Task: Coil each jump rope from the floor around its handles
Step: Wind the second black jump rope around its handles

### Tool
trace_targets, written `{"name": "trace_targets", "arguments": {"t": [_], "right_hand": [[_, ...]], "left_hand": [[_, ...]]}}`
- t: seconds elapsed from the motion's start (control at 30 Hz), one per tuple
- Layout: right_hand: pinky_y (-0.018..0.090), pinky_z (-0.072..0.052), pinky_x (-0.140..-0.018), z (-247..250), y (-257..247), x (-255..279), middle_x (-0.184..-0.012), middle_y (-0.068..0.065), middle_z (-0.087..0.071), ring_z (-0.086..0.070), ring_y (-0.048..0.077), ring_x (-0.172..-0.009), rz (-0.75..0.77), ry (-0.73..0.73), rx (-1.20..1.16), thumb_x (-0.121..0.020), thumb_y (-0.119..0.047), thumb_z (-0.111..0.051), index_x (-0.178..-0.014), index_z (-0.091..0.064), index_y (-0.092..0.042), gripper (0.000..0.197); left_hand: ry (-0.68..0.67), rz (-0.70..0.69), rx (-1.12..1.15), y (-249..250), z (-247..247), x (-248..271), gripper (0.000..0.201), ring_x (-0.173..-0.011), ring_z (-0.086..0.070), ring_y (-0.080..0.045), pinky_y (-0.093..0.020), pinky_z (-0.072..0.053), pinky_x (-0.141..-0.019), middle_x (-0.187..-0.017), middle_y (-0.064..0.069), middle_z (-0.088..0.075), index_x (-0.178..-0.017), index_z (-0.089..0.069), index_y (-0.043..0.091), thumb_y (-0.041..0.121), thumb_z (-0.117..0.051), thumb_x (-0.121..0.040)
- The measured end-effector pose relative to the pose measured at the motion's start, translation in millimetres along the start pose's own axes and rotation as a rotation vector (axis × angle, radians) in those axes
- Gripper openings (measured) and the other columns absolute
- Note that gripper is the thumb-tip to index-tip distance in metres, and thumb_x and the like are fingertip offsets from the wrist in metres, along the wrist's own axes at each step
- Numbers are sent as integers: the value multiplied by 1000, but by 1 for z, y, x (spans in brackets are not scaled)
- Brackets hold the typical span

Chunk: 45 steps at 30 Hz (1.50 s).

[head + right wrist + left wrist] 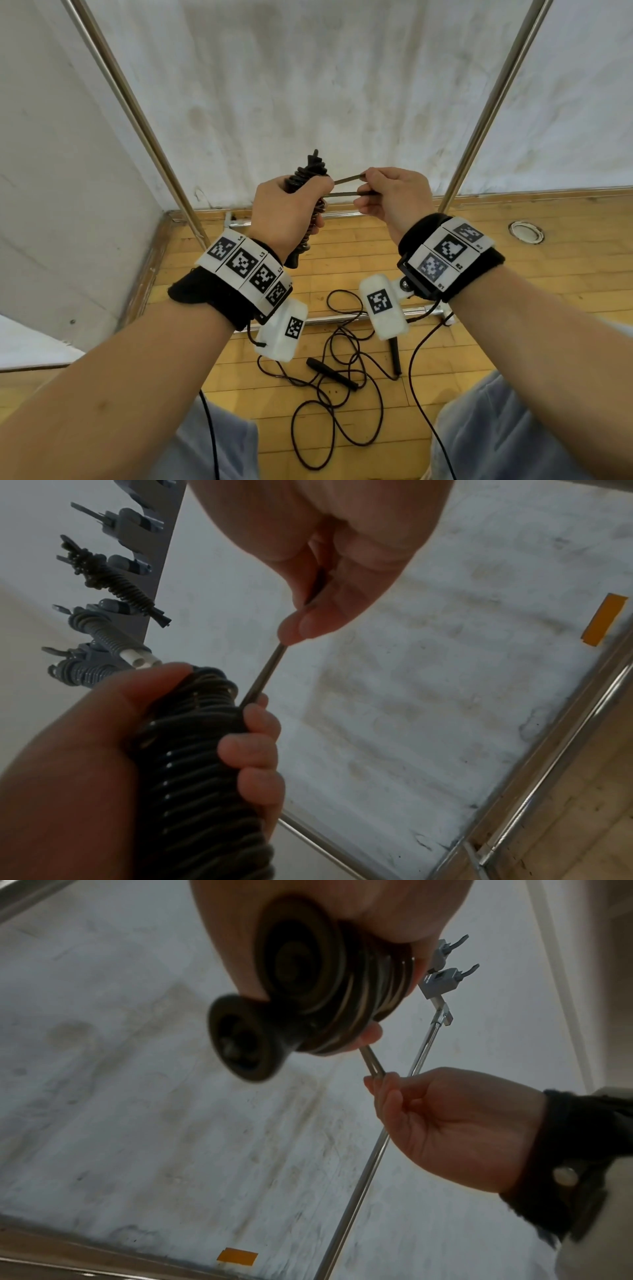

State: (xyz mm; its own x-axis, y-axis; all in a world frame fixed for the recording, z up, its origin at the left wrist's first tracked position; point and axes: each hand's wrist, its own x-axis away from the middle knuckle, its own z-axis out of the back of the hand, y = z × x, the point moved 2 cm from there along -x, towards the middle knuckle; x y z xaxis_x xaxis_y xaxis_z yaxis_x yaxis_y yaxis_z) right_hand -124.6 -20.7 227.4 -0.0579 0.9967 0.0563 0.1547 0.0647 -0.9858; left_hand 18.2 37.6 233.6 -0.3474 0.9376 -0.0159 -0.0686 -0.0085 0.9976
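Coiled black jump rope (307,192): tight glossy turns wrapped round its handles, held upright in front of the white wall. The left hand (287,209) grips the bundle; the right hand (394,197) pinches a short doubled loop of cord (347,186) stretched taut from it. A second jump rope (337,373) lies loose and tangled on the wooden floor (513,274) below. The wristband tags read L3 and R2.

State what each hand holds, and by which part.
Left hand grips the coiled jump rope around its wound middle; right hand pinches its loose end loop.
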Motion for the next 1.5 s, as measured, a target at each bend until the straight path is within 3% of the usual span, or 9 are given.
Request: {"name": "trace_targets", "arguments": {"t": [0.27, 0.43, 0.6, 0.77, 0.97, 1.1, 1.2, 1.33, 1.5], "right_hand": [[22, -52, -50, 6, -4, 1, -64, 4, -61, -64, 16, -51, 40, -27, 6, -95, -9, -52, -87, -64, -5, 14], [25, -57, -57, 2, -9, 11, -69, 7, -61, -67, 19, -58, 72, -85, -23, -94, -10, -54, -97, -63, -2, 12], [28, -58, -58, 1, -11, 14, -66, 6, -62, -66, 19, -56, 120, -60, 19, -93, -9, -55, -93, -65, -5, 11], [25, -54, -52, 19, -13, 2, -61, 1, -63, -64, 17, -52, 87, 53, 39, -92, -9, -56, -86, -66, -7, 11], [27, -55, -55, 16, -32, 10, -63, 2, -63, -68, 23, -60, 173, -41, -10, -92, -10, -56, -89, -67, -7, 12], [31, -59, -63, 7, -55, 28, -69, 6, -62, -67, 23, -61, 295, -128, 34, -91, -10, -58, -94, -66, -7, 9], [32, -58, -65, -3, -78, 36, -70, 8, -63, -65, 22, -59, 372, -178, 85, -90, -7, -58, -93, -67, -8, 9], [26, -53, -58, -16, -122, 39, -67, 4, -62, -60, 14, -51, 512, -183, 160, -88, -4, -59, -87, -67, -11, 11], [25, -51, -54, -22, -185, 40, -64, 4, -59, -56, 15, -48, 608, -172, 146, -87, -1, -58, -85, -66, -10, 12]], "left_hand": [[-177, 86, 44, -5, 5, -6, 23, -57, -61, -15, -28, -49, -51, -71, -3, -66, -96, -60, 8, 30, -58, -90], [-95, 90, 84, -9, 5, -4, 23, -69, -67, -22, -36, -54, -59, -93, -7, -62, -112, -48, 20, 27, -58, -93], [22, -8, 14, -5, 3, -2, 25, -51, -58, -16, -30, -51, -49, -72, -4, -62, -94, -61, 14, 34, -71, -82], [-36, -38, 32, -1, 1, 1, 13, -48, -59, -18, -27, -50, -47, -64, -4, -65, -82, -67, 13, 25, -71, -79], [-115, -16, 78, 4, 4, 0, 11, -61, -65, -20, -32, -56, -61, -73, -5, -71, -86, -66, 13, 23, -68, -84], [-71, -40, 48, 16, 7, 5, 10, -70, -70, -22, -33, -57, -61, -77, -6, -67, -91, -64, 16, 13, -67, -82], [-98, -120, -39, 38, 8, 8, 25, -78, -71, -26, -41, -59, -68, -92, -17, -68, -97, -66, 21, 1, -61, -81], [-189, -203, -118, 82, 5, 11, 12, -82, -69, -15, -34, -57, -80, -86, -2, -69, -94, -70, 18, 12, -61, -89], [-199, -361, -157, 154, -3, 8, 7, -72, -66, -10, -22, -53, -67, -78, 6, -66, -87, -69, 21, 18, -63, -90]]}}
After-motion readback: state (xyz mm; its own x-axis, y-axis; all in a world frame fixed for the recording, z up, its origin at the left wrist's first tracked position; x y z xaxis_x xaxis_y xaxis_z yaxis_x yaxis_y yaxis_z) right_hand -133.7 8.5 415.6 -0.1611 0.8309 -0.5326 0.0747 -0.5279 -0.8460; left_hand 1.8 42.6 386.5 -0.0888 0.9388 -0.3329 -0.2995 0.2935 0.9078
